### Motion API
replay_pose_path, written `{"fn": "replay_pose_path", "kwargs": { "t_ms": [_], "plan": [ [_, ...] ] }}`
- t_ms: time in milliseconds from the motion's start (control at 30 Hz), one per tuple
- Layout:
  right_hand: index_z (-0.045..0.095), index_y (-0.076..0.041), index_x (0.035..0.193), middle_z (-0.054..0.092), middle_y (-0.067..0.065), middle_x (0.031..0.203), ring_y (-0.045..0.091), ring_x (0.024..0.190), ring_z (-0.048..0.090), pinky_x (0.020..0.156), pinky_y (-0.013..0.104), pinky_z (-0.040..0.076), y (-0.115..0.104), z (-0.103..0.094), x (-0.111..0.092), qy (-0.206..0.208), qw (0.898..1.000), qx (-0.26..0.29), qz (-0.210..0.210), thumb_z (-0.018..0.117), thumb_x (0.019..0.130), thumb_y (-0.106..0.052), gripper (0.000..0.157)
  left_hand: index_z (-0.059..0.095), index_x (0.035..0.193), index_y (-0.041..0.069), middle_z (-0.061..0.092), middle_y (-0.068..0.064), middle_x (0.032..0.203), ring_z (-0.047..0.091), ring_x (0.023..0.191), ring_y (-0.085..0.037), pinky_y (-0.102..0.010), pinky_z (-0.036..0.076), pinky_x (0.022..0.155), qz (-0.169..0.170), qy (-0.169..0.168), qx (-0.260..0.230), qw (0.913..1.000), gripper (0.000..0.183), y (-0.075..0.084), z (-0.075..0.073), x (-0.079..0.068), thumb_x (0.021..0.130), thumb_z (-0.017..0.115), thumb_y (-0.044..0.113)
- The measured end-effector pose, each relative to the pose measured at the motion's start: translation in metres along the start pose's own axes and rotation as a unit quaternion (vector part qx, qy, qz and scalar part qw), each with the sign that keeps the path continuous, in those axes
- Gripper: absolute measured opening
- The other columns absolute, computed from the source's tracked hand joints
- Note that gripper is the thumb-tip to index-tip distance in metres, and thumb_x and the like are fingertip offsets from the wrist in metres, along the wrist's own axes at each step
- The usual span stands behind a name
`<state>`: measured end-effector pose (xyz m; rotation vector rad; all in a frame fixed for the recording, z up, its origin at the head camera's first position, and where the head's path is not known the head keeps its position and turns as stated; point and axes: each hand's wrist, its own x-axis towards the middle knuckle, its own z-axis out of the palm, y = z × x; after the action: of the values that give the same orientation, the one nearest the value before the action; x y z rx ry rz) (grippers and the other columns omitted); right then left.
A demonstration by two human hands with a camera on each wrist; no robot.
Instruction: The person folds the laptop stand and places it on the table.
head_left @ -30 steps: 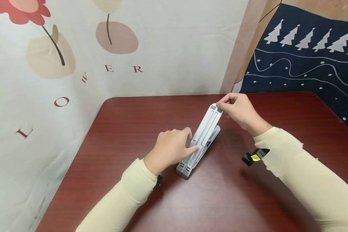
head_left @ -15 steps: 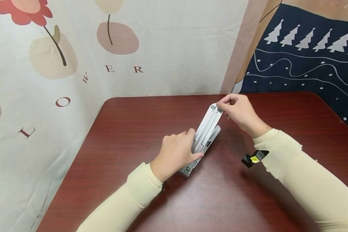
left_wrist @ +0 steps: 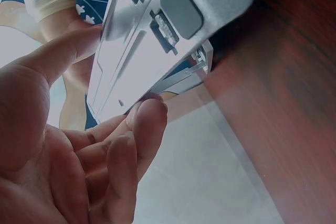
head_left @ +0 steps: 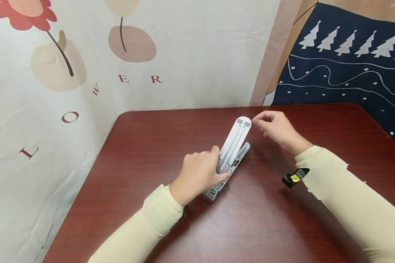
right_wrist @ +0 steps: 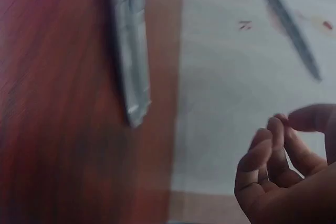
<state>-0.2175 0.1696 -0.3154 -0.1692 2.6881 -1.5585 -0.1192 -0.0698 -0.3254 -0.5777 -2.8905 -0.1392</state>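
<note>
Silver folding stand point(head_left: 234, 140) in view on the brown table point(head_left: 145, 146), right of the middle, we see it lying aslant, with its upper leg raised at an angle over its lower leg point(head_left: 243, 150). Two grey patches point(head_left: 247, 124) mark the far rounded tip of that upper leg. Our left hand point(head_left: 197, 173) grips the stand near its hinged end, thumb along one side and bent fingers on the other, the gap closed down to the stand's own width. Our right hand point(head_left: 279, 129) is just beside the far tip; its fingers are loosely bent, thumb and forefinger tips close together, with nothing held between them. We wear pale yellow sleeves point(head_left: 161, 212), and a black device point(head_left: 293, 179) with a yellow tag sits at the right wrist. Behind the table hang a white cloth point(head_left: 200, 65) with printed letters and a dark blue cloth point(head_left: 349, 76) with white trees.
</note>
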Motion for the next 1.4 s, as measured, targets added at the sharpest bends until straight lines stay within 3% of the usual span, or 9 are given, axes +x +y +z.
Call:
{"fn": "replay_pose_path", "kwargs": {
  "t_ms": [167,333,633,867,1133,1300,1400],
  "plan": [
    [0.066,-0.007,0.103,0.062,0.011,0.091,0.026,0.077,0.055,0.063,0.028,0.049,0.020,0.006,0.009,-0.039,0.997,-0.071,-0.011,0.061,0.088,-0.022,0.021,0.043,0.080,0.017,0.046,0.007,0.052,0.046,0.045,-0.018,-0.031,0.030,0.040,-0.009,-0.014,-0.005,0.9998,0.051,-0.004,0.000,0.000,0.066,0.069,0.059],
    [0.068,-0.010,0.097,0.065,0.007,0.090,0.021,0.080,0.053,0.067,0.029,0.045,0.029,0.014,0.013,-0.062,0.990,-0.123,-0.035,0.065,0.084,-0.016,0.014,0.045,0.082,0.019,0.048,0.007,0.053,0.049,0.047,-0.018,-0.031,0.031,0.041,-0.011,-0.018,-0.008,0.9998,0.050,-0.008,0.000,0.000,0.066,0.070,0.059],
    [0.069,-0.010,0.094,0.065,0.004,0.080,0.017,0.069,0.054,0.064,0.029,0.044,0.032,0.028,0.018,-0.100,0.962,-0.229,-0.107,0.067,0.080,-0.008,0.014,0.047,0.086,0.020,0.049,0.008,0.055,0.048,0.047,-0.016,-0.031,0.032,0.042,-0.011,-0.028,-0.015,0.9994,0.049,-0.013,-0.005,0.003,0.066,0.071,0.059],
    [0.070,-0.008,0.094,0.065,0.003,0.076,0.014,0.067,0.054,0.063,0.029,0.044,0.036,0.034,0.021,-0.114,0.952,-0.256,-0.125,0.069,0.076,-0.008,0.017,0.048,0.088,0.021,0.049,0.011,0.056,0.049,0.049,-0.016,-0.030,0.032,0.043,-0.007,-0.036,-0.017,0.9992,0.047,-0.014,-0.004,0.004,0.067,0.070,0.058],
    [0.070,-0.009,0.097,0.068,0.005,0.085,0.017,0.077,0.058,0.071,0.033,0.047,0.039,0.031,0.021,-0.135,0.946,-0.266,-0.127,0.067,0.077,-0.005,0.021,0.047,0.090,0.022,0.048,0.012,0.057,0.049,0.050,-0.015,-0.031,0.032,0.043,-0.002,-0.043,-0.027,0.9987,0.048,-0.014,-0.005,0.007,0.067,0.071,0.057],
    [0.070,-0.009,0.094,0.067,0.005,0.086,0.018,0.078,0.058,0.071,0.035,0.048,0.038,0.034,0.022,-0.140,0.932,-0.292,-0.160,0.066,0.076,-0.003,0.020,0.046,0.089,0.021,0.047,0.012,0.057,0.048,0.049,-0.015,-0.031,0.032,0.042,0.004,-0.040,-0.027,0.9988,0.049,-0.017,-0.006,0.006,0.067,0.071,0.057],
    [0.070,-0.011,0.094,0.067,0.006,0.088,0.018,0.079,0.057,0.073,0.036,0.048,0.038,0.035,0.021,-0.144,0.929,-0.302,-0.159,0.066,0.077,-0.003,0.019,0.047,0.088,0.021,0.047,0.011,0.056,0.047,0.049,-0.014,-0.031,0.031,0.042,0.006,-0.040,-0.024,0.9989,0.049,-0.018,-0.006,0.006,0.067,0.071,0.057]
  ]
}}
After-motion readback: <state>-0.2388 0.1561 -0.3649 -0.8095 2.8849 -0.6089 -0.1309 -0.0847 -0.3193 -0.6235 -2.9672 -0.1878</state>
